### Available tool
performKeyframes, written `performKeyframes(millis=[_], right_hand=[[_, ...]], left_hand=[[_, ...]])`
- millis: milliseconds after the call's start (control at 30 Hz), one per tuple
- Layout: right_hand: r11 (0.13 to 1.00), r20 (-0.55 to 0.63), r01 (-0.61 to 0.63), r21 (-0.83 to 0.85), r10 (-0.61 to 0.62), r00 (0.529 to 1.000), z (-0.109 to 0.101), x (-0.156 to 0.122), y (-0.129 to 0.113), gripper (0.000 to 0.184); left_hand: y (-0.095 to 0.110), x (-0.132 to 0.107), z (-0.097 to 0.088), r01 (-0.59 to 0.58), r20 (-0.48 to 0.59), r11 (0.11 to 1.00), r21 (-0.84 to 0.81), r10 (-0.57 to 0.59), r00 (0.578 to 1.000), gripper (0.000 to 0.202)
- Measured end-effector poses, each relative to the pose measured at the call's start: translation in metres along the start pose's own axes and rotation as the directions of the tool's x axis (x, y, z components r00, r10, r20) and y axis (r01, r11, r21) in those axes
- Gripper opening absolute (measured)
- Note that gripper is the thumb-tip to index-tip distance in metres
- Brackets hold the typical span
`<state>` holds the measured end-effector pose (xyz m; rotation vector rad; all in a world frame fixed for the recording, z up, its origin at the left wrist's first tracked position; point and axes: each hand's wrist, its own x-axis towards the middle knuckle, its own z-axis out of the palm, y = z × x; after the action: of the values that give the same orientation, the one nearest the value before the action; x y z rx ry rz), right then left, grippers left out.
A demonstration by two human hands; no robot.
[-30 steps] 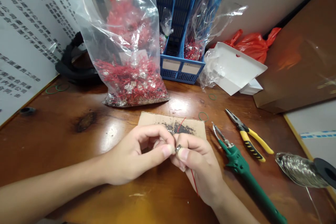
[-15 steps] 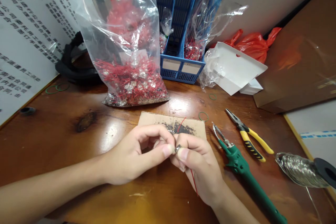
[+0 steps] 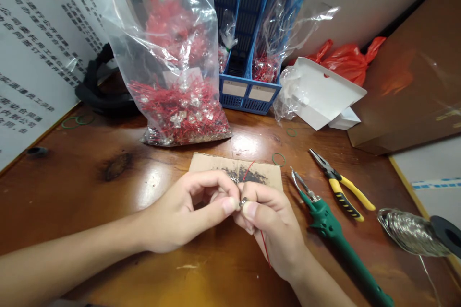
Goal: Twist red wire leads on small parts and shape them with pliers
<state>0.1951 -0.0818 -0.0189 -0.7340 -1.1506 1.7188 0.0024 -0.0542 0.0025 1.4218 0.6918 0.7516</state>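
Observation:
My right hand [image 3: 275, 216] pinches a small shiny metal piece [image 3: 243, 202] between thumb and forefinger. A thin red wire [image 3: 265, 248] comes out below that hand, and another stretch of red wire shows above its fingers. My left hand [image 3: 201, 211] meets it fingertip to fingertip, thumb and forefinger closed at the metal piece's left side; whether it grips the same piece is hidden. Just beyond the fingers lies a piece of cardboard [image 3: 201, 162] with black scorch marks and some small metal bits on it.
To the right lie a green soldering tool [image 3: 331, 225], yellow-handled pliers [image 3: 338, 184] and a spool of solder wire [image 3: 406, 230]. Behind stand a clear bag of red-wired parts [image 3: 180, 100], a blue rack [image 3: 250, 91] and a white box [image 3: 324, 91]. A large cardboard box [image 3: 410, 72] borders the right.
Almost nothing differs. Both hands keep the same pinch at the same spot, and the tools and bags lie where they were.

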Motion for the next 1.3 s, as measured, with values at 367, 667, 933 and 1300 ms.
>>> performKeyframes(millis=[367,667,933,1300], right_hand=[[1.0,-0.005,0.003,0.007,-0.003,1.0,0.0005,0.0008,0.0006,0.04],[1.0,-0.002,0.012,0.008,-0.012,1.0,0.0006,0.0001,-0.0004,0.04],[1.0,-0.005,0.014,-0.02,-0.014,1.0,-0.0005,0.0002,-0.0005,0.041],[1.0,-0.007,0.005,-0.01,-0.005,1.0,0.0001,0.0004,0.0003,0.04]], left_hand=[[-0.0006,-0.0002,0.0009,-0.006,0.002,1.0,0.015,0.006,1.0,0.026],[-0.002,-0.0001,0.0004,-0.006,-0.004,0.999,0.037,0.006,1.0,0.027],[-0.0008,0.0003,0.0002,0.003,-0.004,0.999,0.034,-0.002,1.0,0.027],[-0.0026,0.0002,0.0002,0.001,0.0,1.0,0.009,-0.001,1.0,0.027]])
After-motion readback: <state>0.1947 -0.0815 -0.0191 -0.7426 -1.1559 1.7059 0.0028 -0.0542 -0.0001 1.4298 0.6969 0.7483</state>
